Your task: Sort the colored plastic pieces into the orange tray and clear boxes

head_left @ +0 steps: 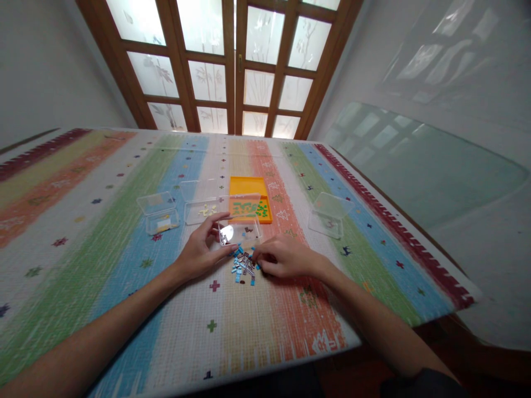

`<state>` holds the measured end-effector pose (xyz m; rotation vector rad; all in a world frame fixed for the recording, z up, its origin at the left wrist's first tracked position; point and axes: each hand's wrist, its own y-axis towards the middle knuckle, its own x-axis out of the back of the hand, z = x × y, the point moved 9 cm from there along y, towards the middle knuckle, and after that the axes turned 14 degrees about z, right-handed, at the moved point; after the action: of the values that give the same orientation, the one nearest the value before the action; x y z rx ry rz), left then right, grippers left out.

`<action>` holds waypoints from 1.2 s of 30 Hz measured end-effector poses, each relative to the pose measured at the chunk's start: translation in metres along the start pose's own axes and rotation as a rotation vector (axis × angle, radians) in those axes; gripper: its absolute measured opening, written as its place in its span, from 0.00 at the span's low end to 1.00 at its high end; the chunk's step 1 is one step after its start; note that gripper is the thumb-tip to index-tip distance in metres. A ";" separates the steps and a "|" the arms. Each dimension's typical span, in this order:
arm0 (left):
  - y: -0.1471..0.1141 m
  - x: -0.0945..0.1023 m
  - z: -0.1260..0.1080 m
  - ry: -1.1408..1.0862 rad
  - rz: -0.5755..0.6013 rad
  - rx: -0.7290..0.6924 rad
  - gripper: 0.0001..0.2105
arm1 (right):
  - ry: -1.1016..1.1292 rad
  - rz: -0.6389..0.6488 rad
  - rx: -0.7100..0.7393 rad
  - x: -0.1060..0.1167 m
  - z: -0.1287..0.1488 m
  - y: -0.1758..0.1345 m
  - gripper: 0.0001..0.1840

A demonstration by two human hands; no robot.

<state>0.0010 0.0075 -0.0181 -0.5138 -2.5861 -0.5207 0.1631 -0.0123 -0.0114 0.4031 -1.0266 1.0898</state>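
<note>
A dark sleeve (pixel 421 385) is covering the right arm toward the elbow — its edge is leaving the slender right forearm (pixel 365 312) bare. The left forearm (pixel 124 310) is showing bare too — likewise the left hand (pixel 202 249) and right hand (pixel 286 255).

Hands (pixel 201 251) (pixel 286 255), 2; clr. plastic boxes (pixel 236 239) (pixel 189 213) (pixel 155 203) (pixel 321 228), 4; orange box (pixel 248 185), 1; pile of loose pcs. (pixel 244 265), 1, indiv. qty. too small to ct.

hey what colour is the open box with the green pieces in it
The open box is yellow-orange; the head view shows it best.
</note>
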 end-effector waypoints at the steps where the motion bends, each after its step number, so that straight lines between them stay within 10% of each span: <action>1: 0.000 0.000 0.000 -0.001 -0.001 -0.001 0.30 | 0.005 -0.002 0.003 0.000 0.001 0.000 0.10; 36: -0.004 0.010 0.006 0.023 -0.130 0.037 0.31 | 0.005 -0.132 -0.143 -0.002 -0.013 0.004 0.05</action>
<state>-0.0109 0.0093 -0.0194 -0.3264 -2.6136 -0.5172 0.1656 -0.0027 -0.0207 0.3467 -1.0516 0.8933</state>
